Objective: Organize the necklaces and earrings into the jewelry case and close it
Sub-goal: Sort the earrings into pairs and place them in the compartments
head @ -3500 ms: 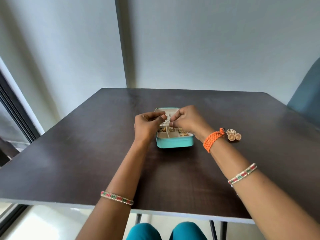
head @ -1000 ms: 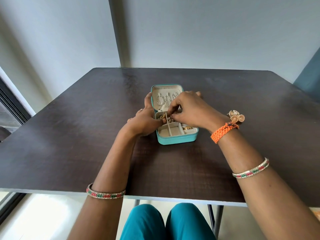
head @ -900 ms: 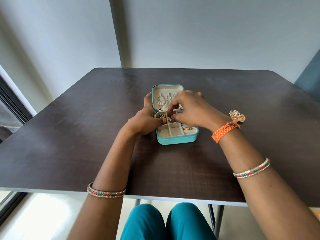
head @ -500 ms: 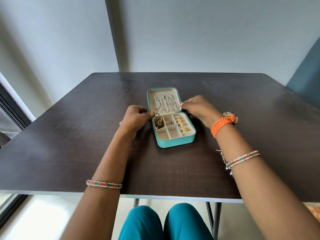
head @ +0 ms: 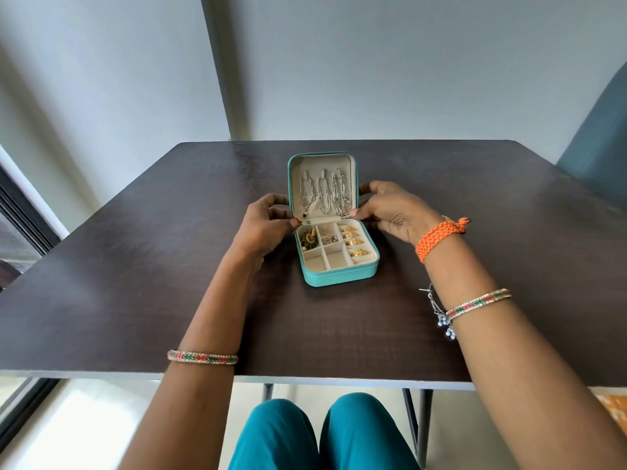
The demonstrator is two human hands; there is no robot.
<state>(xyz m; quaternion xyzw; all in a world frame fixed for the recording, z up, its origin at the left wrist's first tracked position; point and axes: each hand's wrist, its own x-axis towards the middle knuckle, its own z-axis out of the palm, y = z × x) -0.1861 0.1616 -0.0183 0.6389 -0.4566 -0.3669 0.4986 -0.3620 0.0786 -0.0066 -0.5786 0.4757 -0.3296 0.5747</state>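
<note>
Both hands [head: 268, 225] [head: 393, 212] grip open jewelry case [head: 339, 278] lid; no legible writing.

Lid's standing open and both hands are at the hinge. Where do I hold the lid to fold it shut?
Grip the lid by its far top edge, from behind. It stands nearly upright on the hinge, the necklaces hang on its inner face, and that edge is free.

Both hands are out of the open teal jewelry case [head: 339, 279]: the left hand [head: 264, 228] now grips the left edge of its raised lid [head: 322, 161], the right hand [head: 393, 212] the right edge. The silver necklaces [head: 324, 195] and the compartments now show uncovered.
</note>
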